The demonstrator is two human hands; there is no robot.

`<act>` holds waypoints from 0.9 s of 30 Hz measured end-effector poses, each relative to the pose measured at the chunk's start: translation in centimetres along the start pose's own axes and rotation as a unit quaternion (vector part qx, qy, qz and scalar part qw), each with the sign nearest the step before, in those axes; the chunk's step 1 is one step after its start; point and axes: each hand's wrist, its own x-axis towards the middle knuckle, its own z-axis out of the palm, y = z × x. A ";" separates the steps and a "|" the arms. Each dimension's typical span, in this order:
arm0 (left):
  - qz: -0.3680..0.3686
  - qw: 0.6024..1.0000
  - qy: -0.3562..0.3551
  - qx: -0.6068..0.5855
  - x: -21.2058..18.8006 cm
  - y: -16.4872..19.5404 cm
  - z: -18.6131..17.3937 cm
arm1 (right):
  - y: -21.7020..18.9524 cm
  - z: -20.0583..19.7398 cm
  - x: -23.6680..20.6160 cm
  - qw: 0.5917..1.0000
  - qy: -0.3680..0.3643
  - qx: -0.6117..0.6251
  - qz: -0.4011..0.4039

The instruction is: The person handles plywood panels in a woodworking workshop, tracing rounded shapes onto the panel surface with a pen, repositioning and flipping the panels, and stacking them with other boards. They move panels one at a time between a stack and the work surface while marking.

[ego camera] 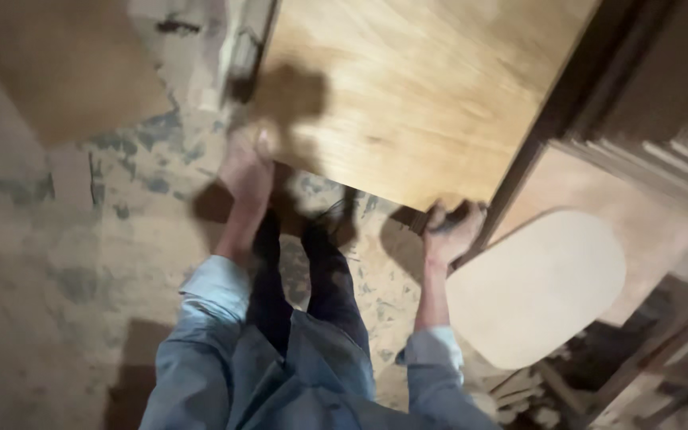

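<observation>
Overhead, blurred by motion. Far left: a brown board [57, 64] lies flat on the dusty, paint-flecked floor [57, 263], at the upper left corner of view. Beside it, near top centre, a pale upright piece of framing [236, 56], detail not resolvable.

Left hand [247, 171]: at the left lower corner of the large plywood sheet [416, 95], touching its edge. Fingers appear together and pressed to the wood, but the blur hides whether they wrap under the edge; grip cannot be told. Light blue sleeve [209, 295] reaches back toward the camera.

Centre: plywood sheet, light tan, tilted, held above the floor in front of the person; its lower edge runs between the two hands. Dark trouser legs [312, 287] below it, shadow cast on the floor.

Right hand [451, 227]: at the right lower corner of the sheet, fingers curled and clamped on that corner.

Right: dark frame [551, 119] just beside the sheet's right edge. Pale rounded panel [539, 283] near the right hand, not touching. Stacked boards [662, 167] at upper right; wood offcuts [639, 366] at lower right.
</observation>
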 end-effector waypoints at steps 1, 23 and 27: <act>0.052 0.993 0.059 -0.086 -1.5 -1.1 -0.6 | -0.7 -0.4 -1.7 0.984 -0.025 0.156 0.083; -0.506 0.694 0.042 -0.510 -18.4 -27.4 -16.6 | -12.6 1.6 -11.1 0.767 -0.253 0.413 0.421; -0.515 0.646 0.108 -0.553 -19.9 -30.1 -18.5 | -17.9 0.7 -12.0 0.814 -0.223 0.420 0.334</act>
